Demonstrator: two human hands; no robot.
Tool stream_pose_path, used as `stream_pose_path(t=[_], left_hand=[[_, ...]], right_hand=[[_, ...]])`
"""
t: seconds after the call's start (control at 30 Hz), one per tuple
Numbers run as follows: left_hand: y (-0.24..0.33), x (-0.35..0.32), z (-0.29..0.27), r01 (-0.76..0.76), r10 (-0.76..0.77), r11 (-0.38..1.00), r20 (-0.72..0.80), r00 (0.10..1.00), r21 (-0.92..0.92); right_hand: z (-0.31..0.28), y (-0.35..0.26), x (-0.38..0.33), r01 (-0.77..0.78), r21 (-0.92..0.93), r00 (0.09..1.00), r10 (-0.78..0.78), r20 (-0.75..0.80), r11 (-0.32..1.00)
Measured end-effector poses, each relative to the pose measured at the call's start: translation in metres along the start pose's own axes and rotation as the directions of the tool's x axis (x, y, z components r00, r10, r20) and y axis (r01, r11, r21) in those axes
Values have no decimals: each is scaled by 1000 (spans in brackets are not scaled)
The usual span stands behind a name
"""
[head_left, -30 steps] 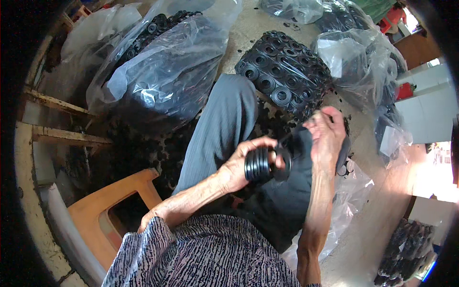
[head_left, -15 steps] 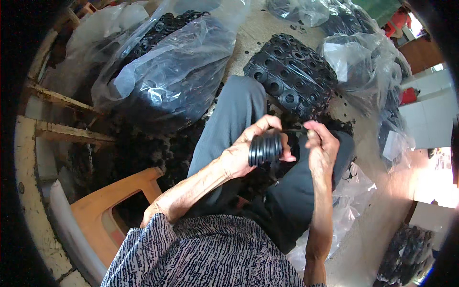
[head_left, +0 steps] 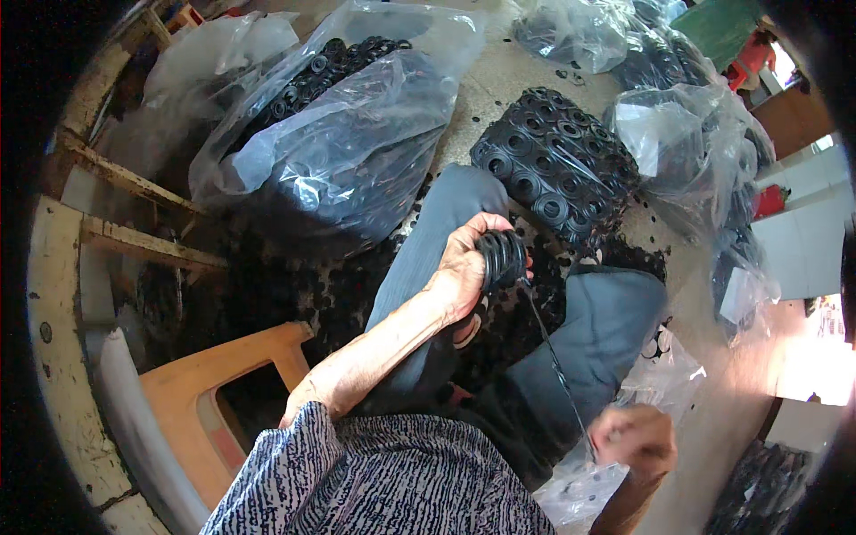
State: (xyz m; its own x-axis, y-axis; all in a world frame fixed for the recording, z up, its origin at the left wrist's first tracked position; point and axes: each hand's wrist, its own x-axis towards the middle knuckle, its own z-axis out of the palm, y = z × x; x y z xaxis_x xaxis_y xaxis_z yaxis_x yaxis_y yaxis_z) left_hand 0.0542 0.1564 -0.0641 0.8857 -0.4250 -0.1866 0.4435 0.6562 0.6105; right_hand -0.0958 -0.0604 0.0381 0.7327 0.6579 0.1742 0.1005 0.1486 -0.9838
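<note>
My left hand (head_left: pixel 457 275) is closed round a short stack of black rubber rings (head_left: pixel 502 257), held above the gap between my knees. From the stack a thin black rubber strip (head_left: pixel 557 364) runs taut, down and to the right. At its lower end my right hand (head_left: pixel 635 437) is closed on the strip, blurred by motion, beside my right thigh. A moulded black sheet of rings (head_left: pixel 553 165) lies on the floor just beyond my knees.
A large clear plastic bag (head_left: pixel 357 143) of black rings stands at the far left. More filled bags (head_left: pixel 682 134) line the right. Beside my left arm is an orange plastic stool (head_left: pixel 178 383), next to a worn wooden frame (head_left: pixel 67 357). Black scraps (head_left: pixel 330 294) litter the floor.
My right hand has moved down and to the right, away from my left hand, drawing the strip out long. My left hand keeps the rings, now tilted and slightly higher.
</note>
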Motion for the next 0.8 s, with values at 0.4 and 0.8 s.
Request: stream_pose_path(t=[0.4,0.8], left_hand=[[23,1,-6,49,-72,993,240,968,103],[5,3,12,74,-138,969,269,953,235]], right_hand=[[-106,-41,-58,22,-391,262,-382,-886,920],[-209,61,-48,-841,-300,292,-90,-952,450]])
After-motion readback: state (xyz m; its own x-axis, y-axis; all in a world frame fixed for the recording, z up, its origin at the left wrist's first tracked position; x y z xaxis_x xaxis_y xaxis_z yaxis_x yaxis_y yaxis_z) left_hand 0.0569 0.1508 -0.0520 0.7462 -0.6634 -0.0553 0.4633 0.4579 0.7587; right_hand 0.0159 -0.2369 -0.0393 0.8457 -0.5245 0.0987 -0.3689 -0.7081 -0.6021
